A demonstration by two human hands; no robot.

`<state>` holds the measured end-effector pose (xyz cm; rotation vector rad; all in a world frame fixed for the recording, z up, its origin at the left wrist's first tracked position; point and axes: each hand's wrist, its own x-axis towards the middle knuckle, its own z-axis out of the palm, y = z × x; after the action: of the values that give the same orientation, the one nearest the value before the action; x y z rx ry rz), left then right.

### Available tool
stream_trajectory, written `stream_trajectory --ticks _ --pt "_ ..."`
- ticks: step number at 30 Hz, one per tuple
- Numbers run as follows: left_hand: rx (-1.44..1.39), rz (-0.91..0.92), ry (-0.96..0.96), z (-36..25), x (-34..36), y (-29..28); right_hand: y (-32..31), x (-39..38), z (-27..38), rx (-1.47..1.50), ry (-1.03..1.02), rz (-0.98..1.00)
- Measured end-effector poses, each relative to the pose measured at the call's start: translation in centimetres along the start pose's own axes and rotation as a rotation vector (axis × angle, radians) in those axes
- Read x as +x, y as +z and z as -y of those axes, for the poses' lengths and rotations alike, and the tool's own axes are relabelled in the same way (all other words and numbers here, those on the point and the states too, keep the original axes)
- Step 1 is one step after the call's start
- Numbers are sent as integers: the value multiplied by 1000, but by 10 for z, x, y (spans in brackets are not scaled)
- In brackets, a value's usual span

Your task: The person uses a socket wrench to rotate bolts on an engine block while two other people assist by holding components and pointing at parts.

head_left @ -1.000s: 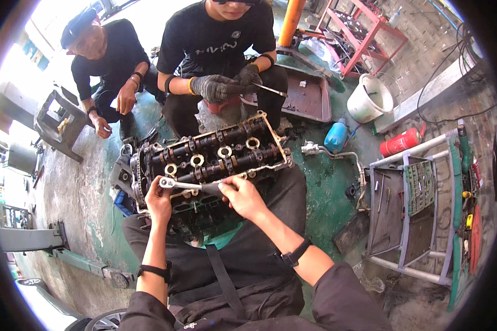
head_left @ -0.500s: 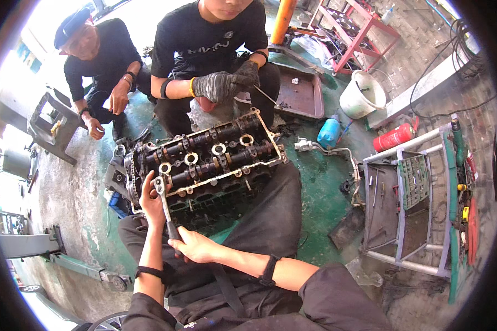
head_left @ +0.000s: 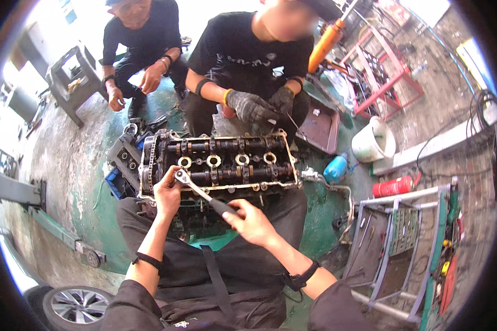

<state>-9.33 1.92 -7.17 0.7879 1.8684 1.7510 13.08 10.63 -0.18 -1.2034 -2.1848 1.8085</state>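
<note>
A ratchet wrench (head_left: pixel 200 192) with a chrome head and dark handle slants over the near left part of an engine cylinder head (head_left: pixel 226 170). My right hand (head_left: pixel 253 222) is closed round its handle. At the ratchet's head, my left hand (head_left: pixel 168 190) has its fingers wrapped close about it; what sits under the ratchet is hidden. The cylinder head has two dark camshafts, a row of pale rings, and a timing chain (head_left: pixel 148 160) at its left end. It lies before my knees.
Across the engine, a gloved co-worker (head_left: pixel 254 107) holds a thin rod; another person (head_left: pixel 141 55) crouches at the far left. A brown tray (head_left: pixel 328 131), white bucket (head_left: pixel 373 140), blue bottle (head_left: pixel 336 169), red extinguisher (head_left: pixel 393 186) and metal tool rack (head_left: pixel 406 193) stand at the right.
The ratchet's handle has swung to the right, with my right hand moving right and slightly up. My left hand stays at its head. The view has shifted, and the gloved co-worker leans right.
</note>
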Motion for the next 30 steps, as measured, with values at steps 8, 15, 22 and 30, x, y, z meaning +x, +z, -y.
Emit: stream_trajectory --ticks 8,15,22,30 --pt "168 -45 53 -15 -3 1 -16 24 -13 213 43 -55" --pt "194 -23 132 -11 -3 -4 59 -18 -9 349 203 345" --pt "158 14 173 -9 -2 -7 104 -24 8 431 227 387" --pt "208 -50 226 -5 0 -3 37 -21 -8 427 224 64"
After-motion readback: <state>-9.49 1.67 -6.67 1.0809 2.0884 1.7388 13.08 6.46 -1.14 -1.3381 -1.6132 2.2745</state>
